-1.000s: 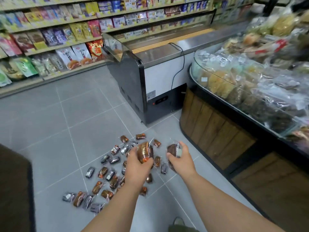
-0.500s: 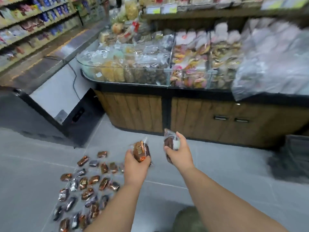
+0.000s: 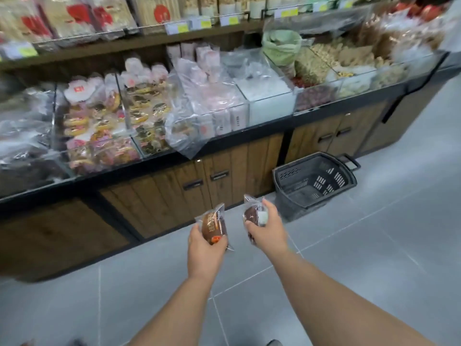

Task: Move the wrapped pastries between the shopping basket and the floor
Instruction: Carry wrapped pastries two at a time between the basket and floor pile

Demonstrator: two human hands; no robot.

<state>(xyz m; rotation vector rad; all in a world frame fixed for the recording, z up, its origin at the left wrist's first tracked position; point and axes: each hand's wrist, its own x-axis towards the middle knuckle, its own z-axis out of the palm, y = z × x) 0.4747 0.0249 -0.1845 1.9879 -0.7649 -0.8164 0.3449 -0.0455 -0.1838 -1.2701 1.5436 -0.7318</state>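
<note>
As a dark slotted plastic basket [image 3: 296, 206] enters view, left hand [image 3: 207, 248] grips a tan wrapped pastry [image 3: 212, 226], right hand [image 3: 268, 231] a darker wrapped pastry [image 3: 252, 213], seemingly basket-bound.

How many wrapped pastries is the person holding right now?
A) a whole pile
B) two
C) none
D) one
B: the left hand holds a light brown wrapped pastry, and the right hand holds a dark wrapped pastry.

Wrapped brown pastry [image 3: 212, 227] and darker pastry [image 3: 253, 216] held near upright basket [image 3: 296, 201].
</note>
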